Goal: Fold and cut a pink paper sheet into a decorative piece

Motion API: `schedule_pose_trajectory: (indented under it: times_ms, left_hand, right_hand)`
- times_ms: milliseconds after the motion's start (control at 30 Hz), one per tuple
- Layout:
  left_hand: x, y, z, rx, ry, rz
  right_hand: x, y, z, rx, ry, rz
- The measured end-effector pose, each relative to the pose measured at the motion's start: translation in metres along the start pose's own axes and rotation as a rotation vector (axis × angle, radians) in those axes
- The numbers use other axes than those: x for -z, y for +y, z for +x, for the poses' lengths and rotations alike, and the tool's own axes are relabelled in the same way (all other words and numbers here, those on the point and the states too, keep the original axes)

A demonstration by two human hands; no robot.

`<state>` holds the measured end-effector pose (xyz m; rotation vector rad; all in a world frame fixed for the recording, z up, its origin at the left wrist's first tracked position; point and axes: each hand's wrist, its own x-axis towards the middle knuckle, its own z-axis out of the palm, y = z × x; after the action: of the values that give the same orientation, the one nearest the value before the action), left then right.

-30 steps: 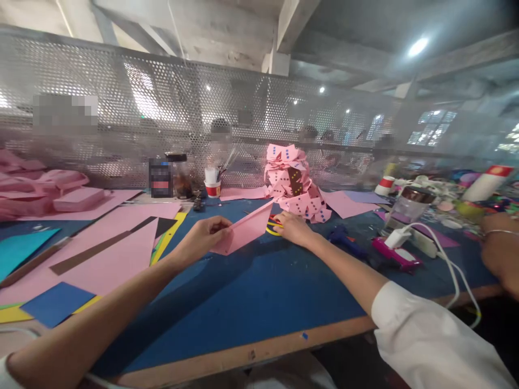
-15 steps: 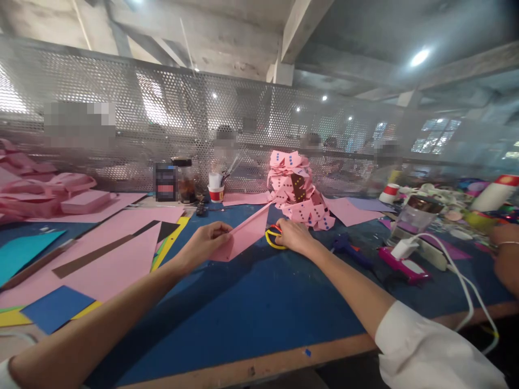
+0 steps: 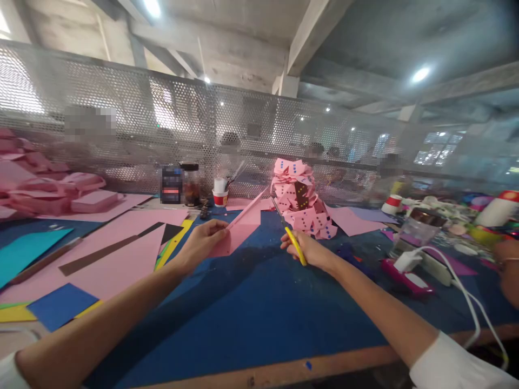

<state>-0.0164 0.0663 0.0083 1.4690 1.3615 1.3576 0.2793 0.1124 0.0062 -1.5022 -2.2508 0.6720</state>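
Blue-topped table (image 3: 251, 319) along a perforated metal screen (image 3: 121, 119). Stack of pink dotted cards (image 3: 302, 200) mid-table, red-and-white cup (image 3: 220, 194) and dark jar (image 3: 191, 183) behind. Pink sheets (image 3: 101, 243) left, white cable (image 3: 458, 281) right.

Dim – ceiling-lamp glare (edges warped, bg blurry)

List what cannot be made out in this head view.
- Scissors: whether the blades are open; too thin and blurred.
- Right hand: fingers hidden behind the yellow handle.
- Jar: contents too small.
- Another person's hand: cut off by the right edge.
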Motion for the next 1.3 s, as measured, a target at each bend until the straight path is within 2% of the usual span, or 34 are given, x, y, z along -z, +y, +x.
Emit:
schedule_pose_trajectory:
  times_ms: [167,367,500,633,833,1033,1167,1300]
  left_hand:
    - [0.003,0.001,0.002,-0.017,0.049,-0.036]
    - [0.009,-0.003,0.007,-0.026,0.104,-0.051]
    - [0.007,-0.005,0.006,0.014,0.107,-0.05]
    - [0.002,-0.007,0.001,0.037,0.074,-0.056]
    - [-0.01,-0.015,-0.004,-0.01,-0.035,-0.069]
    - [-0.017,-0.011,-0.011,-0.039,-0.121,-0.09]
    - [-0.019,-0.005,-0.016,-0.022,-0.138,-0.099]
    - [-0.021,-0.007,-0.014,-0.001,-0.126,-0.084]
  right_hand:
    - [-0.003,0.0,-0.018,0.139,-0.066,0.203]
    - [-0.011,-0.009,-0.021,0.155,-0.028,0.104]
    - [-0.016,-0.012,-0.026,0.133,0.045,0.092]
    - [-0.021,-0.009,-0.028,0.135,0.069,0.288]
    - [-0.023,-0.023,-0.036,0.208,-0.003,0.479]
    - [-0.028,-0.029,-0.044,0.175,-0.103,0.539]
    - [-0.032,-0.027,-0.044,0.197,-0.102,0.542]
    - [-0.035,-0.024,-0.043,0.198,-0.059,0.441]
